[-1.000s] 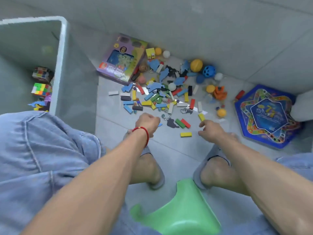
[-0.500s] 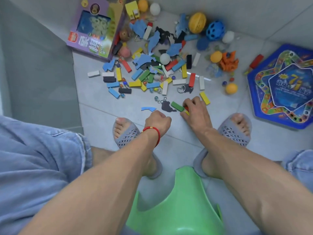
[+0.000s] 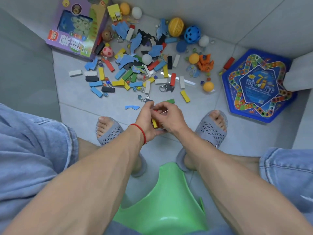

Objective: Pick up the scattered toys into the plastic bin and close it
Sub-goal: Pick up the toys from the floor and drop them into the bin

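My left hand [image 3: 145,122] and my right hand [image 3: 170,117] meet low over the floor between my feet. Their curled fingers close together around a yellow block [image 3: 154,123] and a red block [image 3: 155,110], both mostly hidden. A green block [image 3: 169,100] lies on the tiles just beyond my right fingers. The scattered toy pile [image 3: 135,68] of coloured blocks, blue foam pieces, marbles and balls spreads across the floor ahead. The plastic bin's translucent wall [image 3: 25,70] stands at the left; its inside is out of view.
A purple toy box [image 3: 76,29] lies at the far left of the pile. A blue star-shaped board game [image 3: 257,85] sits to the right beside a grey corner. I sit on a green stool [image 3: 166,204], with grey slippers on both feet.
My right hand lifted blocks off the floor and drew back to meet my left hand, which closed on them. The camera tilted down, and the bin's open top left the view.
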The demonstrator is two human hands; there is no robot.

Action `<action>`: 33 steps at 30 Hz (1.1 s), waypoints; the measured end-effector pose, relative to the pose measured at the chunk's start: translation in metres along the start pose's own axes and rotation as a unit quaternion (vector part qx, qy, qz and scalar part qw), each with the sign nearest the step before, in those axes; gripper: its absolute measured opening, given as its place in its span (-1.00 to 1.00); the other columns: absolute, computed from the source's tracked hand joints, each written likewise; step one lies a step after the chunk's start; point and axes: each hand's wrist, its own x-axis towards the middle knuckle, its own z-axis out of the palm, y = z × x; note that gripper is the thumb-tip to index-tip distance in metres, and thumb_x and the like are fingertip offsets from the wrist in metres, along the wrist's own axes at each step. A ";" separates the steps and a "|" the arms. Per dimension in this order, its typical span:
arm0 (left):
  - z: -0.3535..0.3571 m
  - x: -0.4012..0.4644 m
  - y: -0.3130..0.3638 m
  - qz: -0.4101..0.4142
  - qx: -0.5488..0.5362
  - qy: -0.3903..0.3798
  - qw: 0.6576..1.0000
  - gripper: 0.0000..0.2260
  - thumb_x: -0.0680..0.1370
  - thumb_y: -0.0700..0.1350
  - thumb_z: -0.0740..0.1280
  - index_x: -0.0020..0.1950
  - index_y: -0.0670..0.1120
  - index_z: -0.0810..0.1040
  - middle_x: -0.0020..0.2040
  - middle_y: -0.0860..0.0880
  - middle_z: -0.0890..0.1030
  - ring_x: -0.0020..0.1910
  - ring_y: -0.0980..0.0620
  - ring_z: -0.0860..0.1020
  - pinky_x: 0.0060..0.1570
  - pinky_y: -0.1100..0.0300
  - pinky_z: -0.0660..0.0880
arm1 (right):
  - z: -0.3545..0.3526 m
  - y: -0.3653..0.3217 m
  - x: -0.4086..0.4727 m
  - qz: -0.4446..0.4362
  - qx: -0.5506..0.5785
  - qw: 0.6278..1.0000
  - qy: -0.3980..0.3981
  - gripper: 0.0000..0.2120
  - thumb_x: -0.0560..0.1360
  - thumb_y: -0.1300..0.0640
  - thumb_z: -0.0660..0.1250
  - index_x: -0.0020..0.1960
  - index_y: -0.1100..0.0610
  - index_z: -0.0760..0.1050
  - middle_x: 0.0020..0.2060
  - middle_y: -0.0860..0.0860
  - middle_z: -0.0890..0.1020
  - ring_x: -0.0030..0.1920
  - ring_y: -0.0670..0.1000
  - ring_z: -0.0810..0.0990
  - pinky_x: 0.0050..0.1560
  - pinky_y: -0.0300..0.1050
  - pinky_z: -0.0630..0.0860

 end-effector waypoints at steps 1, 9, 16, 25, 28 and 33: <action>-0.001 0.001 -0.001 -0.004 -0.038 -0.013 0.999 -0.63 0.62 0.15 0.12 -0.06 -0.03 0.62 -0.19 0.00 0.71 -0.05 -0.04 0.65 0.07 -0.07 0.57 | 0.000 -0.005 -0.002 -0.031 -0.039 0.999 -0.002 -0.79 0.45 -0.09 0.45 0.01 -0.02 0.62 -0.17 -0.11 0.68 -0.15 -0.13 0.65 -0.12 -0.24 0.57; 0.001 -0.001 0.009 0.003 -0.042 0.031 0.999 -0.77 0.57 -0.01 0.29 -0.24 -0.08 0.44 -0.31 -0.09 0.52 -0.37 -0.05 0.49 -0.34 0.18 0.56 | -0.036 0.026 0.051 -0.035 -0.259 0.945 0.197 -0.71 0.59 0.15 0.27 0.30 0.11 0.46 0.19 0.11 0.49 0.21 0.14 0.47 0.04 0.02 0.47; -0.003 -0.003 0.007 0.013 -0.040 0.020 0.999 -0.79 0.58 -0.08 0.21 -0.26 -0.06 0.39 -0.37 -0.06 0.46 -0.42 -0.02 0.41 -0.44 0.24 0.42 | -0.036 0.055 0.084 -0.071 -0.343 0.914 0.204 -0.69 0.47 0.46 0.22 0.18 0.28 0.44 0.05 0.27 0.50 0.00 0.28 0.49 -0.19 0.05 0.31; 0.016 0.001 -0.004 -0.007 0.005 0.015 1.000 -0.77 0.58 -0.10 0.17 -0.30 -0.03 0.35 -0.42 -0.03 0.40 -0.50 -0.01 0.34 -0.53 0.27 0.28 | -0.111 0.059 0.084 0.004 -0.208 0.915 0.344 -0.53 0.54 0.10 0.34 0.37 0.24 0.32 0.24 0.26 0.33 0.10 0.27 0.47 0.10 0.06 0.50; 0.016 -0.003 -0.005 -0.004 0.011 0.015 1.000 -0.76 0.59 -0.09 0.18 -0.29 -0.03 0.35 -0.41 -0.03 0.40 -0.49 0.00 0.35 -0.52 0.26 0.27 | -0.123 0.058 0.096 0.027 -0.236 0.924 0.298 -0.33 0.52 -0.13 0.37 0.48 0.18 0.23 0.32 0.25 0.31 0.23 0.27 0.44 0.19 -0.01 0.44; 0.006 -0.007 -0.004 0.001 0.023 0.038 0.999 -0.77 0.59 -0.09 0.18 -0.28 -0.04 0.36 -0.41 -0.04 0.41 -0.49 0.00 0.36 -0.50 0.23 0.27 | -0.114 0.061 0.113 0.061 -0.264 0.925 0.267 -0.43 0.59 -0.15 0.25 0.40 0.21 0.22 0.31 0.26 0.34 0.17 0.31 0.52 0.05 0.14 0.51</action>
